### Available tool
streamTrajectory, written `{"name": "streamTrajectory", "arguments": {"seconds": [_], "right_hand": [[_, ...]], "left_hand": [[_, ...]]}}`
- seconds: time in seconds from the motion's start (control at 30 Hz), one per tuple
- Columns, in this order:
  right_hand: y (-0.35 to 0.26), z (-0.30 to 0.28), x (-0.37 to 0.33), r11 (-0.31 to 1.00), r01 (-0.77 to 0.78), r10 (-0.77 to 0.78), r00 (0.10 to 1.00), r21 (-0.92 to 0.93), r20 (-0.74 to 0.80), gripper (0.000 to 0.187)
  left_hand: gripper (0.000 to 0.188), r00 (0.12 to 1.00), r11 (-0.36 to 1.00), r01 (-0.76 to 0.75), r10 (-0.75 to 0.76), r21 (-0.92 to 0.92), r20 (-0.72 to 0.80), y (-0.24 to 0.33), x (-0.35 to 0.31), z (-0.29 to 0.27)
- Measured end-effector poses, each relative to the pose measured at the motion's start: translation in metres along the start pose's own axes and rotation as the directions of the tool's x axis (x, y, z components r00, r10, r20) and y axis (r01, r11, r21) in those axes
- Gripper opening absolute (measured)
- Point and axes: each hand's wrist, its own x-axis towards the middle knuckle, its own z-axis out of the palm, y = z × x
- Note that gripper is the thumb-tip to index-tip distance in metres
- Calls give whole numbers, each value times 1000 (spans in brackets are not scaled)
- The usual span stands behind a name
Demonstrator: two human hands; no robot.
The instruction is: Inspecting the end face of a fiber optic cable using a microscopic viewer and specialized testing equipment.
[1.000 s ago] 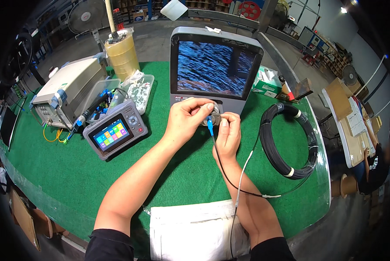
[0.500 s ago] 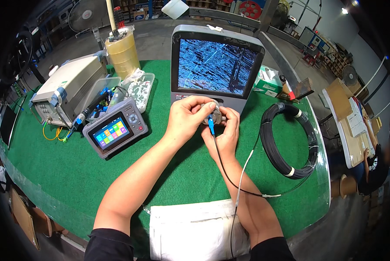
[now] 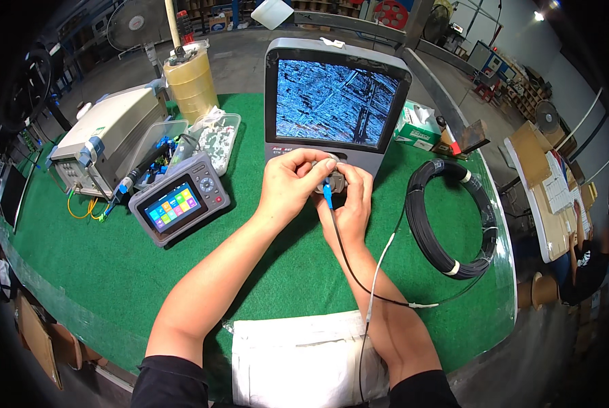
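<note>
Fitting, rounded grey metal (image 3: 338, 180), is being grasped by left hand (image 3: 288, 183) and right hand (image 3: 349, 209); slim blue plastic connector (image 3: 327, 193) apparently inserted, not released.

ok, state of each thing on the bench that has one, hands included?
Left hand: fingers closed on metal fitting
Right hand: fingers closed on the same fitting
Blue connector: at the fitting, seating hidden
Monitor: on, streaky blue-and-black image
Handheld tester: on, coloured tiles showing
Black cable coil: wound, banded in white
Tissue box: open, tissue showing
Bench instrument: power state unclear
</note>
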Motion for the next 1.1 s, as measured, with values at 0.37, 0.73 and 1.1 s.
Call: {"name": "streamTrajectory", "arguments": {"seconds": [0.37, 0.73, 1.1], "right_hand": [[3, -1, -1, 1000, -3, 2, 1000, 15, 28, 64], [-1, -3, 1, 1000, 9, -9, 1000, 27, 18, 63], [-1, -2, 0, 1000, 2, -3, 1000, 27, 23, 62]], "left_hand": [[23, 999, 994, 34, -32, 107, -17, -2, 0, -2], [22, 1000, 997, 16, -15, 79, -19, 4, -2, 1], [21, 1000, 992, 25, -24, 125, -16, -3, 0, -4]]}}
